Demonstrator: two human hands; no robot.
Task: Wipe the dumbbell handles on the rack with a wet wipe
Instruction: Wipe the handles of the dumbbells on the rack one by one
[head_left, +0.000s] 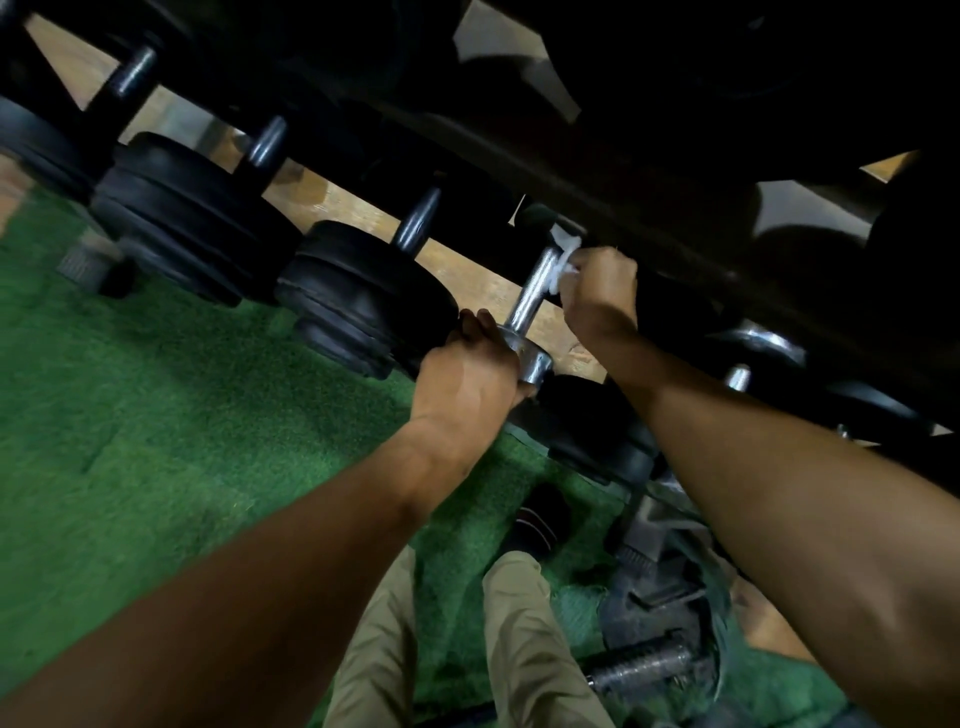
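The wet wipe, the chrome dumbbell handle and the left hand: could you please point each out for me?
wet wipe (563, 254): head view, on the crumpled white part above the right hand.
chrome dumbbell handle (532, 288): head view, mid-shaft.
left hand (470, 371): head view, back of hand.

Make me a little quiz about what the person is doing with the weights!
1. True or false: the right hand holds the white wipe against a shiny dumbbell handle.
2. What does the left hand grip? A) a wipe B) the chrome end of that dumbbell C) nothing
3. Fill in: the floor covering is coloured ____.

Key: 1 true; 2 B; 3 green.
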